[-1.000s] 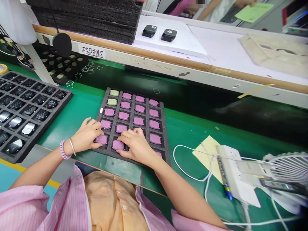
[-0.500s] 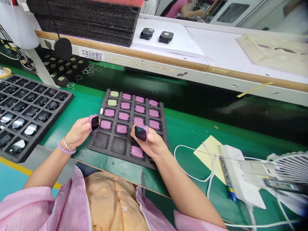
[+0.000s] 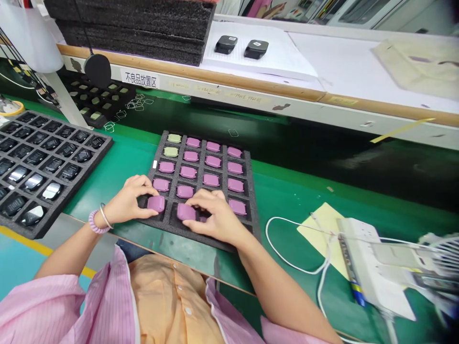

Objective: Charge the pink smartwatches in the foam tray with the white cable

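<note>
A purple strapless smartwatch is pinched between the thumb and fingers of my left hand, over the front-left pocket of the dark foam tray. My right hand grips a second purple smartwatch at the neighbouring front pocket. Both show their plain purple side upward; whether they touch the foam, I cannot tell. More purple watches lie in the tray's pockets, with two green ones in the far-left corner. My right hand partly hides another purple watch below it.
On the left is a foam tray of black watches. A shelf runs across the back, bearing a black foam stack and two black devices. To the right lie a white power strip, cables and a yellow paper.
Both hands have lowered the watches to the tray's front-left pockets, my right hand moving left. The watches, formerly tilted with dark screens showing, now have their purple side up.
</note>
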The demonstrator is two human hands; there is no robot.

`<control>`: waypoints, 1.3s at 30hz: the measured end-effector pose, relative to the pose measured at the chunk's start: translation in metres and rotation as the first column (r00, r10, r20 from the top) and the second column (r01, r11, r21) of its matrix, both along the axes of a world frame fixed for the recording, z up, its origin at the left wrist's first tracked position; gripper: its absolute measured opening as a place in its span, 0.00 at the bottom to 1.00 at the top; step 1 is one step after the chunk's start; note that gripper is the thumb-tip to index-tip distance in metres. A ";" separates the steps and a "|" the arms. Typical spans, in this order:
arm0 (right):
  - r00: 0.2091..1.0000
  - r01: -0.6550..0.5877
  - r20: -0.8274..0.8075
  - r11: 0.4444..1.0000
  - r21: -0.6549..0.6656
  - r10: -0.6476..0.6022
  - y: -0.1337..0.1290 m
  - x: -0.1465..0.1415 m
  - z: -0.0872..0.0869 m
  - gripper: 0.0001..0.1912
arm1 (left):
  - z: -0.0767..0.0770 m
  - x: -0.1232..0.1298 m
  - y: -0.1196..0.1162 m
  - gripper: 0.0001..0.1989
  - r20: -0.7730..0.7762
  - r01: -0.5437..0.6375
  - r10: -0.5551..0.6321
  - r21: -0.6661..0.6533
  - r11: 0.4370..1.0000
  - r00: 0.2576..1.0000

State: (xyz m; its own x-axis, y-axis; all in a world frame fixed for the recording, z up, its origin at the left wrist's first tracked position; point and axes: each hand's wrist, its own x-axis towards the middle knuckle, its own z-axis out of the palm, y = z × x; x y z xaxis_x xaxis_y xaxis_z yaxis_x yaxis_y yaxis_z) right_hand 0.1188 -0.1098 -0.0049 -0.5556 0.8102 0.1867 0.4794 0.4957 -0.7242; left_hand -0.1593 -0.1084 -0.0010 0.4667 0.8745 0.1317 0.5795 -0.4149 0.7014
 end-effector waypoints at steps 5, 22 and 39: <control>0.920 -0.045 0.389 0.980 0.195 -0.035 -0.010 -0.012 -0.003 0.11 | 0.001 0.008 -0.003 0.14 -0.481 0.097 -0.024 0.127 0.987 0.877; 0.915 -0.055 0.404 0.984 0.169 -0.018 -0.009 -0.012 -0.003 0.14 | 0.003 0.013 0.000 0.14 -0.606 0.203 -0.066 0.160 0.966 0.792; 0.912 -0.061 0.411 0.985 0.164 -0.012 -0.010 -0.013 -0.003 0.12 | 0.008 0.017 0.004 0.13 -0.615 0.210 -0.106 0.099 0.973 0.781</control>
